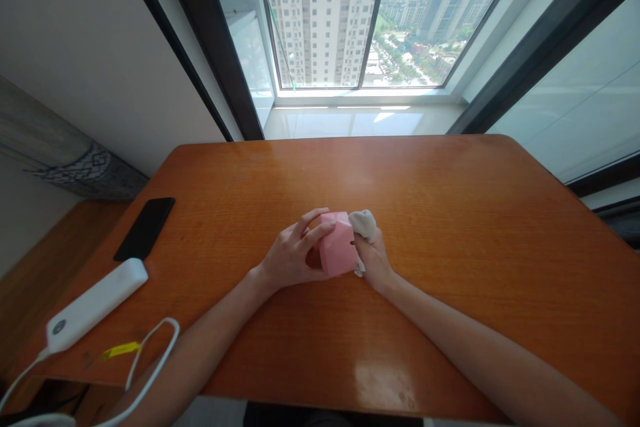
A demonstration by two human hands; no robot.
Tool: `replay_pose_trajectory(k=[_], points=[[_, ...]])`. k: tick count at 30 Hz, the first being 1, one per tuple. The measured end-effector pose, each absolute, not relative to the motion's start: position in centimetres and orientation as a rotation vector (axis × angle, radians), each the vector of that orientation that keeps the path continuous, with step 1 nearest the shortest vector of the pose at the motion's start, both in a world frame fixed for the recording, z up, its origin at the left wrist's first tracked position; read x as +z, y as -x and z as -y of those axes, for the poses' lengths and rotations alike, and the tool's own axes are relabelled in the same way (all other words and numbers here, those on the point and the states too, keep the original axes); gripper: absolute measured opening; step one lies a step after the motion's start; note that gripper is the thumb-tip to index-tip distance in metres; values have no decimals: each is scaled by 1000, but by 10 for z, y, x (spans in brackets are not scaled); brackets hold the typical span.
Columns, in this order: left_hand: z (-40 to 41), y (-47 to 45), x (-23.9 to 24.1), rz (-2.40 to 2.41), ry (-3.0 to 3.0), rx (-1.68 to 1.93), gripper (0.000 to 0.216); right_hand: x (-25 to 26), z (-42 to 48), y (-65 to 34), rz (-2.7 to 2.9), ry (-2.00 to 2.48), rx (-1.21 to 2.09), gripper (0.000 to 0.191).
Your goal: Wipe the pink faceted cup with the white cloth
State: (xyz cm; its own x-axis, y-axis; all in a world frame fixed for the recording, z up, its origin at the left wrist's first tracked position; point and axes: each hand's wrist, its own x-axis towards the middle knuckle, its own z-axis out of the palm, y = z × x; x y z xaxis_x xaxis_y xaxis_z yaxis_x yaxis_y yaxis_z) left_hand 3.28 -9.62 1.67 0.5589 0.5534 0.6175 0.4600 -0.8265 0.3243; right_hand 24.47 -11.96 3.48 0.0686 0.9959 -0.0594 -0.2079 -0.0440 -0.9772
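Observation:
A small pink box-like object (339, 245) is held above the middle of the wooden table (440, 213); its exact kind I cannot make out. Fingers of my left hand (295, 253) wrap round its left side, fingertips on its top and the thumb low. At its right side my right hand (374, 257) is closed on a crumpled pale grey cloth (364, 223), which presses against the pink object. A small dark spot shows on the object's right edge. Most fingers of my right hand are hidden behind the object and the cloth.
To the left lie a black phone (145, 228) and a white power strip (97, 307). A white cable (167, 347) with a yellow tag (121, 350) runs near my left forearm. A window (360, 27) stands beyond the table's far edge, a curtain (75, 147) at the left.

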Motion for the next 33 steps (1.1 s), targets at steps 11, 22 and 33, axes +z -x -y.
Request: replay_pose_trajectory(k=[11, 22, 33], points=[[95, -33, 12, -860, -2676, 1121, 93, 30, 120, -245, 1003, 1101, 1307, 31], [94, -33, 13, -843, -2699, 1130, 91, 36, 121, -244, 987, 1135, 1294, 33], [94, -32, 13, -853, -2712, 1114, 96, 32, 120, -245, 985, 1170, 1295, 35]])
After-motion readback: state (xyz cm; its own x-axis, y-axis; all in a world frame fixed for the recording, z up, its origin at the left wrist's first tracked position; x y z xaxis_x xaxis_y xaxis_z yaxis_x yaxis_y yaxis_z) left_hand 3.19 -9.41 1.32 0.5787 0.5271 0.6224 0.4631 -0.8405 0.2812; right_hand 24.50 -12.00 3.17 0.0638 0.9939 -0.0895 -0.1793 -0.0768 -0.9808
